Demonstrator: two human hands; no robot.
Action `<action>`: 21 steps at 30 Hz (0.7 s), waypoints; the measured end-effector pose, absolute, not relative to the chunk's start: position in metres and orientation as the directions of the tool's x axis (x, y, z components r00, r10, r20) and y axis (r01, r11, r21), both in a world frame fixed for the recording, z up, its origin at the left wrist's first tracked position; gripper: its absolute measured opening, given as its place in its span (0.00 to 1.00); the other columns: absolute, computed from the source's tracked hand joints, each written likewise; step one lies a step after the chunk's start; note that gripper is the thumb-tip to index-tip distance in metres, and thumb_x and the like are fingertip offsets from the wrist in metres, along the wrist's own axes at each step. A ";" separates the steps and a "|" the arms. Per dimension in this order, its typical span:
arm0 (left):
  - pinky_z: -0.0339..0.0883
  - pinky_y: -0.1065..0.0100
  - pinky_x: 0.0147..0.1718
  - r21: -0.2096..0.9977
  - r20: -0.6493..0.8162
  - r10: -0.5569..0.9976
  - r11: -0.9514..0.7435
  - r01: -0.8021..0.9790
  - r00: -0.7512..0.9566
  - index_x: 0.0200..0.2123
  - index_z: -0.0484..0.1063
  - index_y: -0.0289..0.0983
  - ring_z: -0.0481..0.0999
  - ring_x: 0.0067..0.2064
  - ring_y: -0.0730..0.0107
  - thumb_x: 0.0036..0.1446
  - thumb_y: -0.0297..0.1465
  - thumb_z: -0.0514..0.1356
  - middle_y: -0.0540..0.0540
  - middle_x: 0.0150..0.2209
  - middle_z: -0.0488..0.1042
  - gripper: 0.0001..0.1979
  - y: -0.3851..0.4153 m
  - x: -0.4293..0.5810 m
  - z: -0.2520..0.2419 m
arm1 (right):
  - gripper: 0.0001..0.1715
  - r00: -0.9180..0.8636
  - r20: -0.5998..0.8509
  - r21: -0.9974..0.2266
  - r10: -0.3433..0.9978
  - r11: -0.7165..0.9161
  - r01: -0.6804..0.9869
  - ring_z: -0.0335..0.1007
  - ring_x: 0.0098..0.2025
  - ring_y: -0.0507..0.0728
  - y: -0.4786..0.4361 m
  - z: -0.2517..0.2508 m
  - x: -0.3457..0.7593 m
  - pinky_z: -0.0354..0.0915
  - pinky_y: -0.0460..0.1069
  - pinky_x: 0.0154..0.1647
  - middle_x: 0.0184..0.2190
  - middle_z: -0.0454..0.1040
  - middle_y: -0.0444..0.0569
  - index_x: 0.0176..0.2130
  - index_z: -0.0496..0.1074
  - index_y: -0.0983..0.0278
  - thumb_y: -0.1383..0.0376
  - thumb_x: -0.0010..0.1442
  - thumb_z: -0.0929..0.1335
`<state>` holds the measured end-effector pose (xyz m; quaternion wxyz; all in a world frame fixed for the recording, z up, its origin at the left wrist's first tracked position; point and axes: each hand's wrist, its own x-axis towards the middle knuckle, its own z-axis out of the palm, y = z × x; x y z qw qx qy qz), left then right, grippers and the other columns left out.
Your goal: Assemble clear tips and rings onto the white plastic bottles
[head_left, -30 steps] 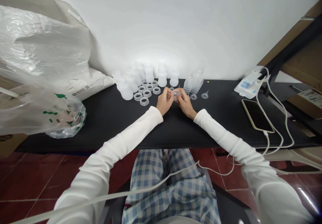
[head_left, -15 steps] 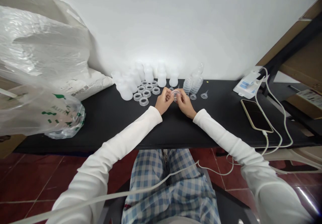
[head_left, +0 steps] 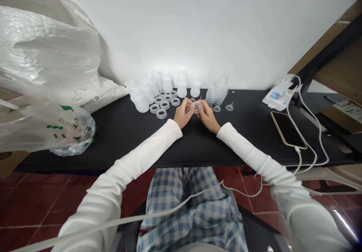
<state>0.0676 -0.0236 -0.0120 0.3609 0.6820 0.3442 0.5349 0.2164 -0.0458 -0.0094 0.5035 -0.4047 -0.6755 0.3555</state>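
Observation:
Over the middle of the black table, my left hand (head_left: 183,113) and my right hand (head_left: 208,117) pinch a translucent bottle ring (head_left: 197,105) from both sides. Whether a teat sits inside it is too small to tell. Left of my hands lie several similar loose rings (head_left: 161,114). Behind them stand frosted white baby bottles (head_left: 181,84) along the wall, with more clustered at the left. Just right of my right hand are stacked clear domed caps (head_left: 220,93). A clear bottle teat (head_left: 230,107) rests farther right, and other small teats lie partly hidden behind my fingers.
Large plastic bags (head_left: 48,56) cover the table's left end. At the right lie a phone (head_left: 287,129) with a charging cable and a white power strip (head_left: 278,95). Cardboard boxes (head_left: 343,112) sit on a rack beyond. A pale cable (head_left: 169,209) crosses above my lap.
Almost nothing differs. Both hands keep the ring in the same place, with only a very slight shift of the fingers.

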 end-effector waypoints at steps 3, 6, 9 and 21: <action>0.59 0.72 0.24 0.859 0.479 0.848 -0.506 0.080 0.227 0.34 0.61 0.40 0.65 0.23 0.78 0.62 0.49 0.60 0.56 0.23 0.67 0.19 -0.023 0.066 -0.013 | 0.28 -0.176 0.379 -0.896 0.908 0.408 0.175 0.59 0.24 0.52 -0.046 -0.010 0.217 0.58 0.48 0.25 0.22 0.61 0.39 0.44 0.65 0.58 0.38 0.66 0.61; 0.57 0.72 0.24 0.840 0.501 0.830 -0.535 0.095 0.243 0.33 0.60 0.40 0.63 0.23 0.79 0.61 0.49 0.61 0.57 0.23 0.64 0.20 -0.025 0.066 -0.013 | 0.28 -0.168 0.407 -0.886 0.898 0.433 0.167 0.60 0.24 0.52 -0.045 -0.011 0.217 0.59 0.49 0.26 0.24 0.63 0.40 0.43 0.65 0.58 0.38 0.66 0.61; 0.56 0.72 0.24 0.824 0.523 0.819 -0.557 0.107 0.234 0.31 0.58 0.40 0.60 0.22 0.79 0.60 0.49 0.62 0.57 0.22 0.61 0.22 -0.028 0.069 -0.012 | 0.26 -0.161 0.447 -0.863 0.880 0.472 0.181 0.61 0.25 0.51 -0.045 -0.011 0.216 0.61 0.50 0.26 0.29 0.67 0.44 0.41 0.67 0.59 0.40 0.66 0.62; 0.58 0.71 0.23 0.846 0.503 0.852 -0.520 0.117 0.146 0.30 0.59 0.41 0.62 0.22 0.77 0.61 0.48 0.62 0.56 0.21 0.62 0.21 -0.028 0.073 -0.016 | 0.25 -0.176 0.426 -0.868 0.887 0.456 0.198 0.67 0.28 0.53 -0.043 -0.010 0.216 0.67 0.51 0.31 0.35 0.73 0.47 0.44 0.69 0.58 0.41 0.66 0.64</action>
